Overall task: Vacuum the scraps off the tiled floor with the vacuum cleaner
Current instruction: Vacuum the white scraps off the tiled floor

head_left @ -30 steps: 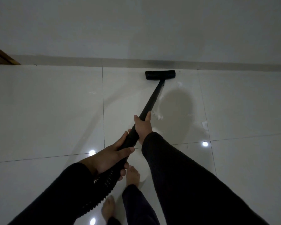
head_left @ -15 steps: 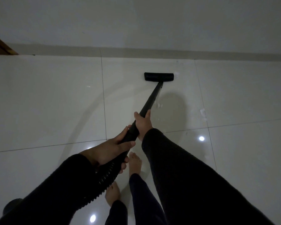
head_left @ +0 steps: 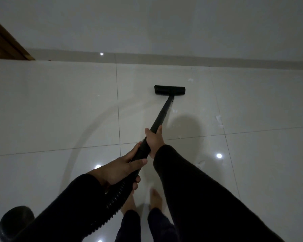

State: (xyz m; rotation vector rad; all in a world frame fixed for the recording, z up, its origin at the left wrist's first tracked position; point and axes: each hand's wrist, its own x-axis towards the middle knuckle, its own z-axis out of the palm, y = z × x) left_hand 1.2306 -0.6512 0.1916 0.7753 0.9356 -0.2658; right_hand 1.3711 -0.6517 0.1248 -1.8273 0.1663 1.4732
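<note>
I hold a black vacuum wand [head_left: 163, 112] with both hands. My right hand [head_left: 154, 138] grips the tube higher up. Lower down, my left hand [head_left: 121, 169] grips it where the ribbed hose [head_left: 112, 203] joins. The flat black floor head [head_left: 169, 90] rests on the glossy white tiled floor [head_left: 59, 110], a short way in front of the wall. Small white paper scraps lie to the right: one [head_left: 190, 80] beyond the head, one [head_left: 174, 110] beside the tube, a cluster [head_left: 219, 120] further right, and one [head_left: 200, 164] near my right sleeve.
A grey skirting and white wall [head_left: 164, 28] run across the back. A wooden door frame [head_left: 5, 42] stands at the far left. My bare feet [head_left: 155, 198] are below my hands. A loop of black hose [head_left: 14, 220] lies at the bottom left.
The floor head has been drawn back from the skirting toward me. The view has shifted back, and a scrap beyond the head and the hose loop at bottom left now show.
</note>
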